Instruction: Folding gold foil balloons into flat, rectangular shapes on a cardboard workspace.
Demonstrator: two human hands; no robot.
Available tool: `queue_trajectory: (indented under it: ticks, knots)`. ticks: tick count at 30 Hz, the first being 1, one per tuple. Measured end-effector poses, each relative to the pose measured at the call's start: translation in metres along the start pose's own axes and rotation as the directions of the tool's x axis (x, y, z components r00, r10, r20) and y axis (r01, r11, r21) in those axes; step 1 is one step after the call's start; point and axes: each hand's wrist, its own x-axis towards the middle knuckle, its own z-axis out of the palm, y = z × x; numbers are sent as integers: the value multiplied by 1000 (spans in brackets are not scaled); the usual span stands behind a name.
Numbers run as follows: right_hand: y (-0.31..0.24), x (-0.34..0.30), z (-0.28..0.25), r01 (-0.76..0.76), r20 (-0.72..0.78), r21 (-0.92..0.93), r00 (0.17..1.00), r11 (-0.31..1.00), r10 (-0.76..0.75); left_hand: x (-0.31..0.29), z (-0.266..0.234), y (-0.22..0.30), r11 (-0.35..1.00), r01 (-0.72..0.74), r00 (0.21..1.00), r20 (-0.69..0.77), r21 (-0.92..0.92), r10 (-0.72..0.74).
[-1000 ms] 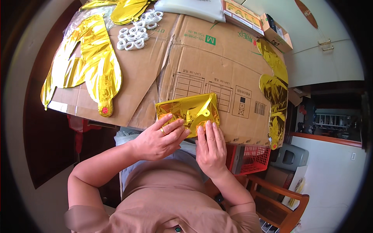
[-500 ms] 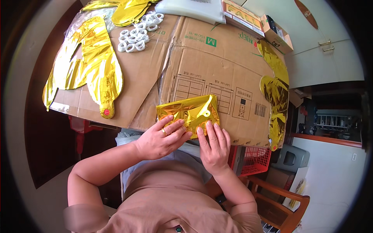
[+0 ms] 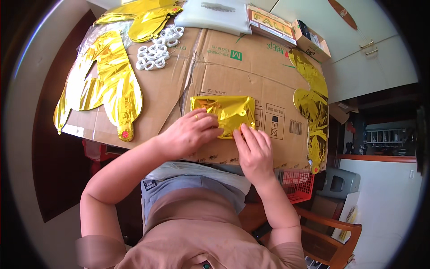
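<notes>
A folded gold foil balloon lies as a small rectangle on the cardboard, with a rounded tab on its upper face. My left hand rests over its near left corner, fingers bent but apart, a ring on one finger. The fingers of my right hand stretch forward, their tips on the near right edge of the foil. Neither hand is seen wrapped around the balloon; the undersides of the fingers are hidden.
Flat gold balloons lie at the left and the right edge. At the back are more gold balloons, white ribbon coils, clear plastic bags and small boxes. A red crate stands below the cardboard.
The folded balloon has moved away from me and lies straighter and flatter. Both hands have gone forward with it, and my left fingers are more bent. The view has shifted slightly.
</notes>
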Motion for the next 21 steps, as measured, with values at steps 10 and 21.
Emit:
queue_trajectory:
  ticks: [10, 21]
  knots:
    - [21, 29, 21, -50, 11, -79, 999, 996, 51, 29, -2, -32, 950, -127, 990, -16, 286, 137]
    - [13, 24, 19, -175, 117, -28, 977, 984, 177, 18, -2, -28, 994, -30, 998, 52, 105, 25]
